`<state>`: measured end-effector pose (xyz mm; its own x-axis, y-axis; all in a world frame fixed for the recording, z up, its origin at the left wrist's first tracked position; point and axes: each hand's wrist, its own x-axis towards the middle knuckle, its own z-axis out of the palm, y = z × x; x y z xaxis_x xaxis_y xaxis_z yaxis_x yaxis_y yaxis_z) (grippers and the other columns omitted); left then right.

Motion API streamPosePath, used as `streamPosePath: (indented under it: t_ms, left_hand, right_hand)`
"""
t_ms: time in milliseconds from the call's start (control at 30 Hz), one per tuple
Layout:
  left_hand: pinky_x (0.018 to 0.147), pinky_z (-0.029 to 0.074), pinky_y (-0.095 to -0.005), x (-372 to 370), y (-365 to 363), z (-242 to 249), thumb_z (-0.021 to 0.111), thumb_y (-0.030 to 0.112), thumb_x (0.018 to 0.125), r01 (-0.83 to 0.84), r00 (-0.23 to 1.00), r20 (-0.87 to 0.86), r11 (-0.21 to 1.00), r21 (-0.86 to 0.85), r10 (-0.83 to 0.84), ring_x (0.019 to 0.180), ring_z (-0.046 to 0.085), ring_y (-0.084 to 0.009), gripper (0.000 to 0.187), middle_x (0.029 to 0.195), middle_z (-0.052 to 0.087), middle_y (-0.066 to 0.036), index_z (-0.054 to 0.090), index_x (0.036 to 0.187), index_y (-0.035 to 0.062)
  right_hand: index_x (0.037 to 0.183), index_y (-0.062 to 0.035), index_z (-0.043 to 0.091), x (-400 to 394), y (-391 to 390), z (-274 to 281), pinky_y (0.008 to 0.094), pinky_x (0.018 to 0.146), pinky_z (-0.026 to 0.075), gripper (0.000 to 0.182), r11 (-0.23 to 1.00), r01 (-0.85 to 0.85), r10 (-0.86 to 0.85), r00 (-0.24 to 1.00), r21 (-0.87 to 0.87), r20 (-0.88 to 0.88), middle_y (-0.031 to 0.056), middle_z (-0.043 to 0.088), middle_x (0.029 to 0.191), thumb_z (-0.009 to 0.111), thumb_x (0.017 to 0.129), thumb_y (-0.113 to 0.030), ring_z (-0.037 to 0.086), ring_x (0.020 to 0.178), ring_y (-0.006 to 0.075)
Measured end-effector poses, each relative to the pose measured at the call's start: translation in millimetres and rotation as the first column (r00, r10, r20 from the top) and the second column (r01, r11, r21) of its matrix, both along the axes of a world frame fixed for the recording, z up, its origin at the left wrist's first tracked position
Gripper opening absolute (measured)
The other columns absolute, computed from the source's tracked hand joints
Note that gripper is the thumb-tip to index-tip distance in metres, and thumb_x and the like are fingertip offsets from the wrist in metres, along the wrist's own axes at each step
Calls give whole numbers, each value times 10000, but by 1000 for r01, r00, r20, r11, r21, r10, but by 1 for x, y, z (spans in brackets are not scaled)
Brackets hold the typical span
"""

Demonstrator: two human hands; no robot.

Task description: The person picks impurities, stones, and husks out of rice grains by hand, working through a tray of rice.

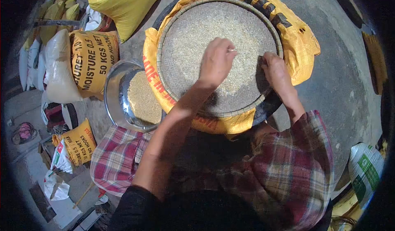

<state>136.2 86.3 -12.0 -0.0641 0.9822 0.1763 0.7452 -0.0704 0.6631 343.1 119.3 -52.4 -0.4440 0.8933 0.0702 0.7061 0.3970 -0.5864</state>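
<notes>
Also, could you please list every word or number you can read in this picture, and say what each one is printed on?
"MOISTURE 0.5", "50 KGS NET", "NO HOOKS", partly cut off: yellow sack at left.
"0.5", "KGS NET", "NO HOOKS", partly readable: small yellow sack lower left.
Large black letters, cropped and unreadable: yellow sack under the woven tray.
Red letters along that sack's left edge: too distorted to read.
Green and white bag at right: print too blurred.

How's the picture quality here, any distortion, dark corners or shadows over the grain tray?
Head view: strong fisheye bend, black vignette at the corners; the left hand and right hand cast dark shadows on the woven tray; the steel bowl rim shows mild glare; focus fairly sharp.
</notes>
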Motion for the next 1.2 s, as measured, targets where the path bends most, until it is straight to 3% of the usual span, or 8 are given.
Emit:
streamPosePath:
  t_ms: [133, 300, 500, 567, 900, 1000, 1100, 1200]
  left_hand:
    - [744, 415, -401, 33, 40, -21, 655, 128, 758, 200, 979, -86, 952, 231, -185, 813, 550, -298, 124, 792, 566, -116, 607, 826, 35]
    - [785, 371, -409, 38, 42, -30, 594, 109, 759, 399, 889, -289, 911, 105, -356, 864, 548, -280, 70, 796, 572, -80, 619, 816, 78]
    - [850, 308, -415, -8, -6, 1, 589, 106, 781, 419, 845, -337, 906, -64, -414, 880, 539, -237, 33, 797, 576, -51, 620, 788, 96]
    - [843, 317, -409, -14, -11, 10, 596, 113, 785, 391, 884, -284, 920, 16, -371, 871, 540, -240, 33, 803, 584, -49, 624, 788, 96]
    - [764, 379, -412, 43, 50, -24, 640, 170, 763, 264, 939, -246, 963, 59, -242, 848, 578, -285, 99, 832, 621, -68, 658, 805, 82]
    - [775, 370, -410, 46, 45, -33, 637, 169, 756, 320, 928, -226, 944, 79, -295, 851, 562, -277, 89, 832, 618, -61, 662, 797, 94]
    - [784, 364, -409, 37, 33, -30, 635, 169, 759, 400, 894, -240, 915, 45, -379, 853, 551, -271, 73, 829, 612, -57, 660, 776, 102]
    - [784, 365, -409, 21, 22, -9, 635, 166, 764, 396, 882, -254, 916, -59, -397, 850, 549, -270, 68, 823, 606, -58, 654, 759, 101]
  right_hand:
    - [791, 38, 504, -7, 3, 9, 436, 703, 453, 91, 997, -20, 19, 1000, -74, -12, 228, 563, 798, 577, 760, -5, 565, 797, 408]
    - [845, 55, 500, -5, 2, 3, 477, 695, 452, 88, 997, -29, 29, 1000, -72, -1, 273, 558, 801, 471, 803, -17, 565, 802, 437]
    - [851, 17, 494, 10, 11, 22, 457, 694, 448, 110, 977, 86, -100, 993, -193, -62, 228, 586, 801, 558, 817, -66, 578, 787, 409]
    - [863, 8, 498, 14, 15, 17, 425, 689, 466, 141, 894, 24, -196, 919, -448, -342, 197, 602, 804, 602, 799, -61, 602, 777, 369]
    - [786, 14, 569, -7, 12, 11, 383, 666, 476, 97, 1000, -13, 10, 979, -13, -205, 189, 600, 779, 646, 752, -35, 596, 712, 341]
    - [780, -7, 554, 9, 12, 32, 280, 590, 456, 139, 956, 80, -164, 943, -281, -291, 77, 572, 669, 658, 807, -95, 543, 596, 143]
    - [804, -15, 555, 20, 19, 36, 246, 574, 452, 143, 794, 13, -377, 795, -608, -475, 19, 579, 687, 644, 843, -119, 550, 623, 84]
    - [825, -11, 552, 24, 25, 32, 261, 598, 473, 124, 755, -75, -399, 736, -652, -546, 24, 596, 719, 623, 851, -111, 584, 664, 106]
